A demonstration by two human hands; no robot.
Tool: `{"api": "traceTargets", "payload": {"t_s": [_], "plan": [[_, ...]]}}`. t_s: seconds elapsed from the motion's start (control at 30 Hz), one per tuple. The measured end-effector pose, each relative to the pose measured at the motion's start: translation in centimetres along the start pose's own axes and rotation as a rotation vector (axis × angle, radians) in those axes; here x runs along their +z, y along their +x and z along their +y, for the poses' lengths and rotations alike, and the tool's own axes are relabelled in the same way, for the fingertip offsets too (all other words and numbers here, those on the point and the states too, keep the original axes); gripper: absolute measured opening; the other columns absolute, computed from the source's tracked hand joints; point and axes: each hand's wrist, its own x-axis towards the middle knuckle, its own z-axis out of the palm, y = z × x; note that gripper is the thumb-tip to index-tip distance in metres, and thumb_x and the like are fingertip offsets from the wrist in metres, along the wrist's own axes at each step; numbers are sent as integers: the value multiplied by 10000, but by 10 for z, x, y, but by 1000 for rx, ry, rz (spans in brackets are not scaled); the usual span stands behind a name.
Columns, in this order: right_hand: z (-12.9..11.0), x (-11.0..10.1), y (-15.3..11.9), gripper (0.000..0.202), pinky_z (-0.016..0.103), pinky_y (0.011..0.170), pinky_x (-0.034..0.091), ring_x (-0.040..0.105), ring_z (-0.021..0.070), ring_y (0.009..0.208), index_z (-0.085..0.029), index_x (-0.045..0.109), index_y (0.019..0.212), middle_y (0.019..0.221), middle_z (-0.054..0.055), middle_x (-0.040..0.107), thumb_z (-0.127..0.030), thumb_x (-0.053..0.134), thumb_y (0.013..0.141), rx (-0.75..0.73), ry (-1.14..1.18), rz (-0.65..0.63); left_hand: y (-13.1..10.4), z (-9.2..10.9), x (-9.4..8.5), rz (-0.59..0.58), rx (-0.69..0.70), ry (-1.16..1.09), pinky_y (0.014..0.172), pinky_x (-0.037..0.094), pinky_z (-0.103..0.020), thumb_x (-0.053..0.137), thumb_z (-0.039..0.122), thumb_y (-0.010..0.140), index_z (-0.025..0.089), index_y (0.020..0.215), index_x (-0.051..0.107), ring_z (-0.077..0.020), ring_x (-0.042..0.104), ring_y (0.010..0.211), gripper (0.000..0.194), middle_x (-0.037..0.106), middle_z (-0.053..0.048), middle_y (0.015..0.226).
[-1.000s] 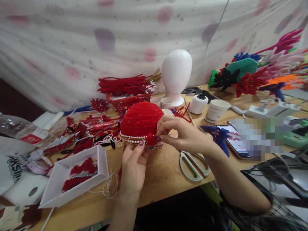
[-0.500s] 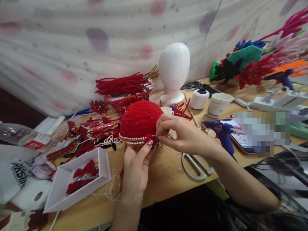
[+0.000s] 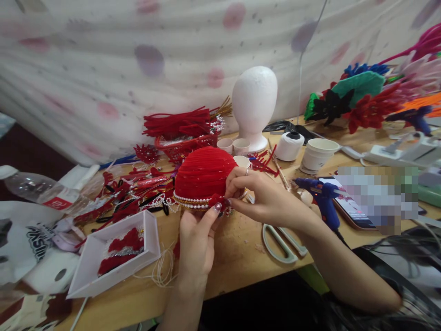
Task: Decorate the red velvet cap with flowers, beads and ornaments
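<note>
A domed red cap (image 3: 204, 172) with ribbed fabric is held up over the table. Rows of white beads and a gold band (image 3: 193, 201) run round its lower edge, with a small red flower (image 3: 216, 199) at the right front. My left hand (image 3: 199, 239) grips the rim from below, its thumb beside the flower. At the right side of the rim, my right hand (image 3: 253, 193) has its fingers pinched by the flower; whatever lies between the fingertips is too small to make out.
Behind the cap stand a white foam head (image 3: 255, 105), paper cups and a thread spool (image 3: 290, 146). To the right are a blue glue gun (image 3: 324, 197), a phone (image 3: 347, 202) and scissors (image 3: 280, 243). A white box (image 3: 113, 276) lies left, beside red craft pieces.
The whole view has shifted slightly, so the scene sits a little lower and further right. Both hands stay at the cap's rim in nearly the same pose.
</note>
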Motion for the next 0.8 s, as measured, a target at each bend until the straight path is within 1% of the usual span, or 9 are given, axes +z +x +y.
{"api": "traceTargets", "payload": {"t_s": [0.1,0.23,0.37,0.53,0.7,0.8], "plan": [[1,0,-1,146,263,687,438,563,134,745,-157,648,744,834,27,625,-23,597,773,11,11,-3,0,-1,-1,-24,10,-12,801,553,-277,786,137,684,208,1081,698,-168,695,891,412,754,-25,1030],[1,0,0,142,267,685,442,568,137,747,-153,651,746,837,32,626,-23,600,773,13,22,-15,0,0,-2,-46,14,0,877,534,-323,765,142,707,198,1078,697,-204,686,977,382,748,-39,1060],[0,1,1,157,273,698,444,570,143,760,-159,647,741,838,32,630,-13,597,768,8,32,-14,-1,0,-2,-37,4,8,869,528,-326,759,156,714,199,1065,702,-208,688,966,358,749,-38,1047],[0,1,2,166,261,676,433,558,133,741,-151,650,741,825,26,622,5,597,758,14,35,-16,0,0,-4,-10,6,-10,779,529,-260,766,150,703,202,1016,718,-158,680,869,321,751,-8,957],[-1,2,3,166,268,689,436,560,139,752,-149,641,738,829,28,619,10,599,757,17,48,-26,0,-2,-6,-10,5,-18,860,534,-327,761,157,712,205,1064,705,-190,675,935,360,742,-17,991],[-1,3,4,164,269,682,435,558,138,741,-145,645,736,819,28,617,12,603,759,22,42,-24,1,-3,-8,-11,5,-16,892,528,-345,764,162,709,206,1081,701,-200,670,969,380,739,-23,1012]]}}
